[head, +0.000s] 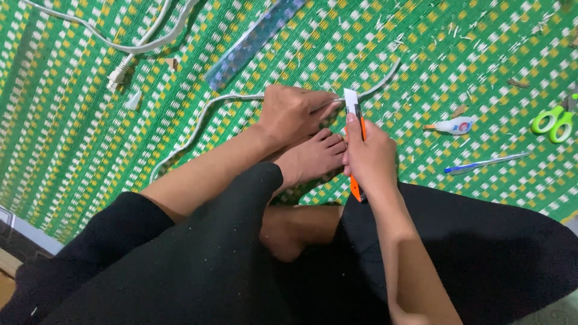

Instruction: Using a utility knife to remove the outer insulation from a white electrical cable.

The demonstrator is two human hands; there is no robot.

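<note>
I sit cross-legged on a green woven mat (72, 150), my bare foot out in front. My left hand (292, 111) presses a thin white cable (205, 117) down on the mat just beyond my toes. My right hand (370, 153) grips an orange utility knife (356, 129), its blade end at a small white piece (350, 98) on the cable beside my left fingertips. The cable runs on to the upper right (385, 78).
A clear plastic ruler (253, 39) lies at the top. A white power cord with a plug (120, 71) is at the upper left. To the right lie a correction-fluid bottle (454, 125), a blue pen (481, 163) and green scissors (557, 123). Small shavings litter the mat.
</note>
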